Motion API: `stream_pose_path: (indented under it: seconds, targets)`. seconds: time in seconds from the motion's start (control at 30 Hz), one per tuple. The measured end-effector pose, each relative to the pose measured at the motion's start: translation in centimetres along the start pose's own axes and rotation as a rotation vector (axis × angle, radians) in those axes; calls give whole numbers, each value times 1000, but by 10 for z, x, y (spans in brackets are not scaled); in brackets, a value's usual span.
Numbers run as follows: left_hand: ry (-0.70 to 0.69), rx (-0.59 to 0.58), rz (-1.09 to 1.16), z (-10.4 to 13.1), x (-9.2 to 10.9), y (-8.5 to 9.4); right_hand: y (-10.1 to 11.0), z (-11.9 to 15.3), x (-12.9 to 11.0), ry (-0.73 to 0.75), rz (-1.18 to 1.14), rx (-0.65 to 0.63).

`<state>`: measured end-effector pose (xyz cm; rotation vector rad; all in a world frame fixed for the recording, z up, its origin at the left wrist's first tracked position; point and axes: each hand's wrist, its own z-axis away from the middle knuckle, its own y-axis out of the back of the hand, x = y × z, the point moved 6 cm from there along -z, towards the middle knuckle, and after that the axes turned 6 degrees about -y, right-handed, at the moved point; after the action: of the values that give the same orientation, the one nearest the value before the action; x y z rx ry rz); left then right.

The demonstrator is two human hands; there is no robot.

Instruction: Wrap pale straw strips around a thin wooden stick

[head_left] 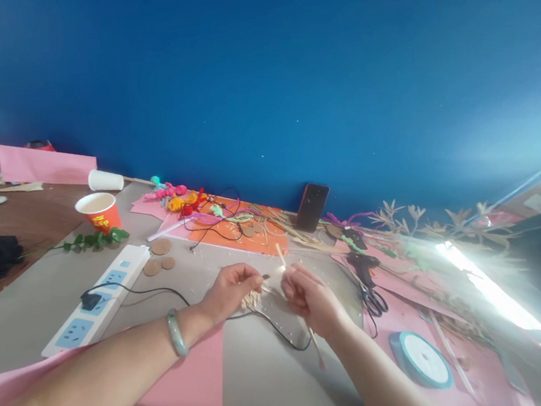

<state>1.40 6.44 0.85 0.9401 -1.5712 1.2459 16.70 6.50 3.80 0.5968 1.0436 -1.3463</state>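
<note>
My left hand [236, 289], with a pale green bangle at the wrist, is closed in a pinch. A small dark piece [266, 276] shows at its fingertips, too small to name. Below those fingers lies a heap of pale, thin shavings [252, 300] on the grey table cover [265, 373]. My right hand [310, 296] is closed around a thin wooden stick [314, 339]. The stick's pale upper end rises above the fist, and its pinkish lower end sticks out below. Both hands are a short gap apart, just over the table.
A white power strip [103, 297] and red paper cup [98, 213] stand at left. Near the blue wall are coloured pipe cleaners [185, 200] and a leaning phone [311, 207]. Right lie a glue gun [364, 264], scissors [374, 300] and ribbon roll [422, 358]. A black cord crosses beneath my hands.
</note>
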Motion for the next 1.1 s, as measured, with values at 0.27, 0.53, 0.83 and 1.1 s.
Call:
stream_pose_path:
  seconds: [0.27,0.53,0.83,1.1]
  targets:
    - [-38,-11,-77,-1,-3,-1,-28,7,20,30,200,-24]
    - [-46,-37,-119,-1,2,1,-17,2,12,-55,-15,-92]
    - [-25,-41,-102,-1,-7,0,-5,1,-3,57,159,-5]
    - [-117,12,-407,-3,-1,8,30,1,-42,261,1015,118]
